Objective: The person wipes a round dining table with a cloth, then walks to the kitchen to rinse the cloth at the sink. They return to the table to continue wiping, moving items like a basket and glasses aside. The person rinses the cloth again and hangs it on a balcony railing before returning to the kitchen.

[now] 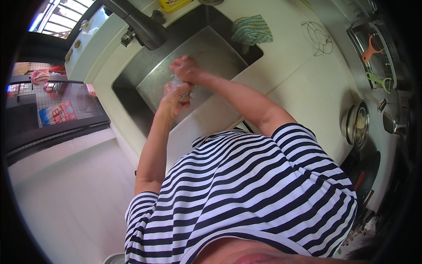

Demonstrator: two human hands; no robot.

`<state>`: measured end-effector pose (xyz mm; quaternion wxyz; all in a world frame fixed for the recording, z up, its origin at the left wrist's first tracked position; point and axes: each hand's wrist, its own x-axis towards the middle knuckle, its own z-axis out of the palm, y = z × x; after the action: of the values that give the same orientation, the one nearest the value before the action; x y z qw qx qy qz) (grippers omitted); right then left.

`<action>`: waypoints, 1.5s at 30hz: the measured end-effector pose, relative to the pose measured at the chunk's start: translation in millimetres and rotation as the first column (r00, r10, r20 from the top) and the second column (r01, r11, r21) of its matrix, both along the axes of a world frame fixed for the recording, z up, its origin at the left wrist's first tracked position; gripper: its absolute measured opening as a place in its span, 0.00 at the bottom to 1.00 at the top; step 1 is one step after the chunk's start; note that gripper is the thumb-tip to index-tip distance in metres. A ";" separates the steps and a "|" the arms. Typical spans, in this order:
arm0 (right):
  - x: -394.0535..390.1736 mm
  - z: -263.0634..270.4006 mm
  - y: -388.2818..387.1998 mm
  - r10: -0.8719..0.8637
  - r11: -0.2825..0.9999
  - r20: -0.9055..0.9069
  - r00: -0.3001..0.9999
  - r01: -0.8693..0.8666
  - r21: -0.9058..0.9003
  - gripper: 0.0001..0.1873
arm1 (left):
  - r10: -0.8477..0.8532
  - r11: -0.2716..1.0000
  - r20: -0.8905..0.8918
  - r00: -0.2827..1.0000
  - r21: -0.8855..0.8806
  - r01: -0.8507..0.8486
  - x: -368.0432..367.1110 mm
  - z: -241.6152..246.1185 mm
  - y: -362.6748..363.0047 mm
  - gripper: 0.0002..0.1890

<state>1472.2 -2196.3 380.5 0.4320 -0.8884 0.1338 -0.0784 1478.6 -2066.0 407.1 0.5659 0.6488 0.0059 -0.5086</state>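
Observation:
Over a stainless steel sink [211, 49], my left hand [176, 95] and my right hand [186, 68] are both closed on a wet, whitish, see-through item [177, 81], perhaps a plastic bag or a cloth. It is bunched between the two fists, and the fingers hide most of it. My right hand is the farther one from my body. The dark faucet [148, 31] reaches over the sink's back left edge, beyond my hands. A green-and-white patterned cloth [253, 30] hangs over the sink's far right rim.
A steel wool scourer [158, 16] and a yellow container [174, 4] stand behind the sink. On the right counter are a wire rack [318, 38] and stacked metal bowls [357, 125]. An orange peeler [371, 49] and a green peeler [377, 81] hang along the right wall.

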 end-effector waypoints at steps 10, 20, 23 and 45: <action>-4.0 -15.5 -8.1 0.057 0.910 -0.067 0.996 -0.024 0.414 0.27 | 0.028 0.996 0.452 0.891 0.059 -0.061 -11.4 -16.5 -2.5 0.13; -35.0 52.2 -16.2 0.161 0.319 0.279 0.947 -0.317 0.893 0.31 | -0.039 0.835 -0.446 0.894 -0.506 -0.216 -20.8 25.1 1.7 0.13; -30.4 56.7 -8.8 0.212 0.598 0.251 0.945 -0.328 0.731 0.22 | -0.075 0.899 -0.406 0.911 -0.422 -0.114 -16.8 26.5 3.7 0.10; -14.7 -3.5 26.9 -0.188 0.960 0.241 0.952 0.126 0.249 0.11 | -0.345 0.915 0.774 0.531 0.404 0.005 -12.0 -30.9 -2.4 0.23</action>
<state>1457.5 -2169.3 377.0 0.5386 -0.8004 0.1544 -0.2133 1466.6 -2068.5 376.2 0.3188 0.8986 -0.2379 -0.1852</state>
